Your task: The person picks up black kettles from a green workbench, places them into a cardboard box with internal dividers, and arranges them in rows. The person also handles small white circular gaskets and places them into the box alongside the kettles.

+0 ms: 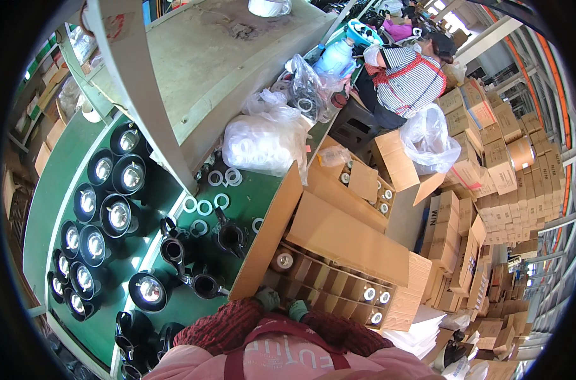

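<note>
Both hands are gloved in greyish green, low in the picture close to my body. My left hand is at the near edge of an open cardboard box with dividers. My right hand is just right of it, at the same edge. What either hand holds is hidden. Some box cells hold glass parts with round white tops; many other cells show nothing inside. Left of the box, on the green work surface, stand a black housing with a shiny bulb-like centre, black handled parts and white rings.
A conveyor carries several black housings. A metal post rises beside a raised bench. A bag of white rings lies beyond the box. A co-worker sits ahead, and cartons are stacked at right.
</note>
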A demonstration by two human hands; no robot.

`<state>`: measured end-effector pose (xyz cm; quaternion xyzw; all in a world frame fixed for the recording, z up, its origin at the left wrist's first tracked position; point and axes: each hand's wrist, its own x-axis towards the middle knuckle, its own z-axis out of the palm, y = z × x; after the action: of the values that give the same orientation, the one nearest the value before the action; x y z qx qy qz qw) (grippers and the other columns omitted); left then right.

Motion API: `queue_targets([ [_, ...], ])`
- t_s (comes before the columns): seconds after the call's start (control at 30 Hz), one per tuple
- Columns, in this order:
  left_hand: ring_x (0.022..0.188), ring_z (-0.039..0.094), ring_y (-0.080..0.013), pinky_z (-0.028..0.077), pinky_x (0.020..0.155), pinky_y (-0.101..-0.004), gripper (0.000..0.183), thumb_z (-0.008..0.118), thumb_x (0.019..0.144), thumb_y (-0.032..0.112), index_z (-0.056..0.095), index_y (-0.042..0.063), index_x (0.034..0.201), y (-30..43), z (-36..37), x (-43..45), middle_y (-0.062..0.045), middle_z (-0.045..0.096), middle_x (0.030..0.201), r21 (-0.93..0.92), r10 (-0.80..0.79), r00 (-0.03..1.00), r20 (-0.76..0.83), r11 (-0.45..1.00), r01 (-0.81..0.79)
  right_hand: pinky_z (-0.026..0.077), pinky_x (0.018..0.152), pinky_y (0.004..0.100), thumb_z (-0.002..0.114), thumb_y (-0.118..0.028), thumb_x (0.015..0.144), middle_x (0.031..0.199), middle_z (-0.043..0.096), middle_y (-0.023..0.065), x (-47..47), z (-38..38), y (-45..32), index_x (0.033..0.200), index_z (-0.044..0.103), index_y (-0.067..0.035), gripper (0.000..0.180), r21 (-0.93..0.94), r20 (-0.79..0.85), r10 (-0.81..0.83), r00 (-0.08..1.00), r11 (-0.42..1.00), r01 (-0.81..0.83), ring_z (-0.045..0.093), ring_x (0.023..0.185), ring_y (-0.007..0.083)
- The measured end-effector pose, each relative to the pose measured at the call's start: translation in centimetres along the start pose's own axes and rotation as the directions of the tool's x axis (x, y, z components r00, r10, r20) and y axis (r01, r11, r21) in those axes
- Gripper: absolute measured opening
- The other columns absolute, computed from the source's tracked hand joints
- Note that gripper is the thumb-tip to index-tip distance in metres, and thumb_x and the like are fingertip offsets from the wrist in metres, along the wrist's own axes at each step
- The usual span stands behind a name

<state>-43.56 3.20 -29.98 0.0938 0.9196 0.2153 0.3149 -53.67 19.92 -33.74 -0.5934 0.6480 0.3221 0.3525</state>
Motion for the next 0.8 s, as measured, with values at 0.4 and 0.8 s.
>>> queue_targets([
  [0.4, 0.096, 0.071, -0.0310, 0.055, 0.082, -0.0440, 0.024, 0.057, 0.090, 0.018, 0.076, 0.006, 0.099, 0.8, 4.7, -1.1, -0.016, 0.075, 0.101, 0.109, 0.038, 0.923, -0.382, 0.994, 0.004, 0.059, 0.074, 0.0444, 0.061, -0.028, 0.093, 0.108, 0.076, 0.0099, 5.0, 8.2, -1.3, 0.104, 0.079, -0.017, 0.024, 0.164, -0.047, 0.116, 0.992, 0.981, -0.107, 0.074, 0.097, 0.0270],
  [0.8, 0.103, 0.065, -0.0288, 0.049, 0.090, -0.0425, 0.026, 0.062, 0.086, 0.024, 0.071, 0.010, 0.105, 0.6, 3.4, -1.0, -0.013, 0.070, 0.108, -0.020, -0.103, 0.986, -0.129, 0.995, 0.101, 0.055, 0.090, 0.0457, 0.062, -0.042, 0.090, 0.123, 0.068, 0.0177, -8.6, -8.7, 3.3, 0.129, 0.064, -0.011, 0.049, 0.516, -0.298, -0.058, 0.953, 0.830, 0.212, 0.068, 0.106, 0.0369],
])
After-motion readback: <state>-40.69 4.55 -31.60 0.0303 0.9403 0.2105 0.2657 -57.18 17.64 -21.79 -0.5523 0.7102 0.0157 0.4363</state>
